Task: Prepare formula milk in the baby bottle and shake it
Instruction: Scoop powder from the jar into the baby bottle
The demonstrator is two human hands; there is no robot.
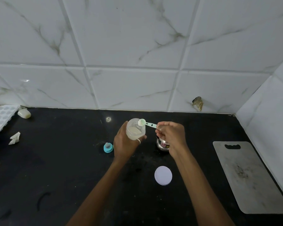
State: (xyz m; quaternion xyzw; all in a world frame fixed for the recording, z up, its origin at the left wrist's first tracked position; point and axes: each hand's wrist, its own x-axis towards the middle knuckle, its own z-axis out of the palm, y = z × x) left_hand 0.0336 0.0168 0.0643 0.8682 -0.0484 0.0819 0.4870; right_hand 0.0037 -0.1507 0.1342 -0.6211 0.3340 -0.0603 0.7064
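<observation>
Clear bottle (135, 130): one, held over the black counter (55, 160), pale powder inside.
Left hand (126, 145): we grip the bottle's side.
Right hand (171, 136): we pinch one mint scoop (141, 122), its bowl at the bottle's mouth.
Teal nipple cap (108, 147): one, on the counter, just left of our left hand.
White lid (163, 175): one, between our forearms.
Steel tin (161, 145): one, under our right hand.
Cutting board (245, 176): one, far right.

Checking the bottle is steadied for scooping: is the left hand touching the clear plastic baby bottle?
Touching. The head view shows the left hand wrapped round the clear plastic baby bottle, a ringed finger curled across its base.
</observation>
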